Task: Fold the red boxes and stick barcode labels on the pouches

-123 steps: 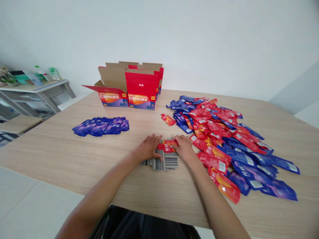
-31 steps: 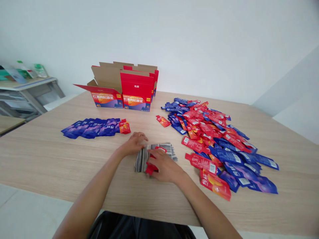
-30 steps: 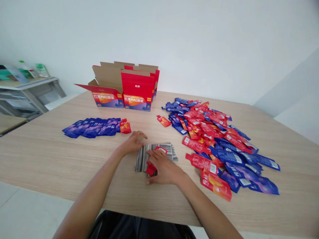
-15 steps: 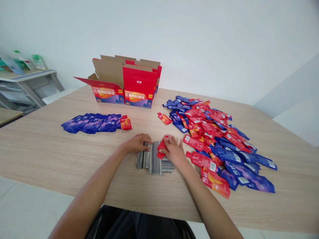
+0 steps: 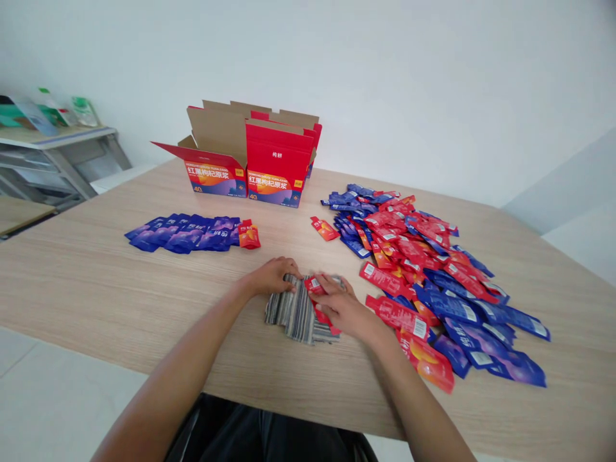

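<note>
Half a second ago the red packet (image 5: pixel 312 284) under the right hand (image 5: pixel 342 307) slanted from 1 to 7 o'clock; now it slants from 11 to 5 on the striped bundle (image 5: pixel 299 314). That hand's fingers lie extended across it, grip unclear. The left hand (image 5: pixel 276 274), fingers narrow, touches the bundle's 11 o'clock edge; I cannot tell whether it pinches.

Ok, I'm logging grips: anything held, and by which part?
The right hand lies across the middle of a red packet; the left hand touches the far edge of the striped stack. Whether either grips cannot be told.
</note>
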